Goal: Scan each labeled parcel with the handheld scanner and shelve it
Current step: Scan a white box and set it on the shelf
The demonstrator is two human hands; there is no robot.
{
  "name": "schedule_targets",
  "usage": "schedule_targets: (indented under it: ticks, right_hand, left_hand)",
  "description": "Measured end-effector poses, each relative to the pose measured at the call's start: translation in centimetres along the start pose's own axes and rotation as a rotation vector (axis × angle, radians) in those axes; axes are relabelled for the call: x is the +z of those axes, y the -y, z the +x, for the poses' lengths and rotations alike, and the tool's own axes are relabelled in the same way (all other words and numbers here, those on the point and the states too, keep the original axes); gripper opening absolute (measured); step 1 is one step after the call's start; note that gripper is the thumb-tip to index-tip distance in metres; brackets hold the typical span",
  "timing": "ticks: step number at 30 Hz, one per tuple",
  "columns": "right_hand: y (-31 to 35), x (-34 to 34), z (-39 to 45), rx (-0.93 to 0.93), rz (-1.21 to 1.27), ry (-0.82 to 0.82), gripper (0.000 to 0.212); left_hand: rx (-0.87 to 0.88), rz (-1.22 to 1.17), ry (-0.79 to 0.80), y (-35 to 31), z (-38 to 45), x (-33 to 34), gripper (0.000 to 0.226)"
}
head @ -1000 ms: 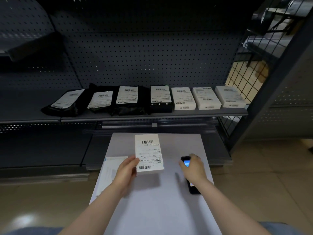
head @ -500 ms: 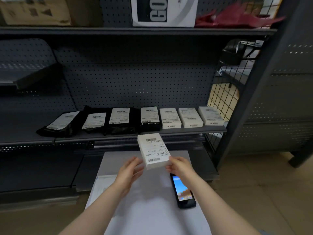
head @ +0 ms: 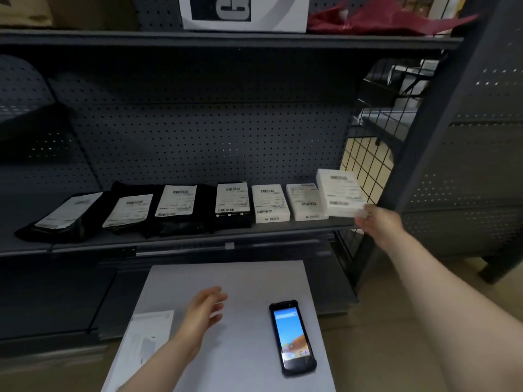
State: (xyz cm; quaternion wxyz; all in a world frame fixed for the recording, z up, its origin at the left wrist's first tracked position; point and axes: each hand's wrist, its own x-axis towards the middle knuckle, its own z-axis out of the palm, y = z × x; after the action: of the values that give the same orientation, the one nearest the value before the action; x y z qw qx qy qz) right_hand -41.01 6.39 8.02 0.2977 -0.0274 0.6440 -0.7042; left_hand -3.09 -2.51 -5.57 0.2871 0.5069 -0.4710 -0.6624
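At shelf's right end, right hand (head: 380, 223) grips white parcel (head: 339, 193), fingers mostly hidden; left hand (head: 205, 312) hovers loose, empty.

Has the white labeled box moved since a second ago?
Yes. The white labeled box went from above the gray table, right and away to the shelf's right end, held by the right hand.

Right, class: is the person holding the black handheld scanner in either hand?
No: the black handheld scanner lies on the grey tabletop, the left hand hovers open, and the right hand grips a white labelled box.
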Motion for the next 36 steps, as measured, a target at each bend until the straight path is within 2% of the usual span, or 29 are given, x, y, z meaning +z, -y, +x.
schedule_targets:
  ticks: [6,11,16,25,36]
  right_hand:
    - [2.0,0.7,5.4,-0.066,-0.034,-0.060,0.046]
    - [1.6,1.5,9.2,-0.002,-0.107,-0.138,0.036]
    - [0.8,1.6,11.3,0.007,-0.169,-0.198,0.038]
    - [0.5,1.6,11.8,-0.064,-0.457,-0.282,0.032]
    - [0.2,0.9,9.9,-0.137,-0.534,-0.292,0.031]
  left_hand:
    - [-0.029,0.045,-0.015,1.2,3.2,-1.2,0.020]
    - [-0.043,0.035,-0.053,1.9,5.0,-1.7,0.021]
    - [-0.046,0.024,-0.070,2.6,6.2,-1.9,0.022]
    - [-0.086,0.000,-0.073,3.4,7.0,-1.4,0.024]
    - [-0.034,0.083,-0.107,1.9,5.8,-2.7,0.023]
